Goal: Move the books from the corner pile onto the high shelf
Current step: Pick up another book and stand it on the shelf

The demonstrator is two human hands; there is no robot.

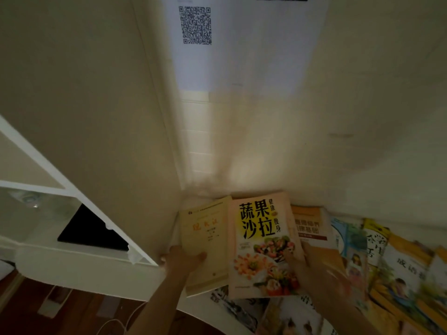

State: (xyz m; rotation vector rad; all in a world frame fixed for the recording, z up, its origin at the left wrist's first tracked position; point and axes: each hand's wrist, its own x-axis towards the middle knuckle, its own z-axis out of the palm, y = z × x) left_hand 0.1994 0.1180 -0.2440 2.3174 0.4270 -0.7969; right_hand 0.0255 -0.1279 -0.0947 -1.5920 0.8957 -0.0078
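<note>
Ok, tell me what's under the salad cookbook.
Under the salad cookbook show a pale yellow book on its left, an orange-topped book on its right and glossy covers below. Anything directly beneath is covered.

The salad book point(263, 245) has a glossy paper cover; the cream book point(205, 238) at its nine o'clock looks matt. The wall point(314, 129) is smooth paint, the floor point(19, 298) probably varnished wood.
</note>
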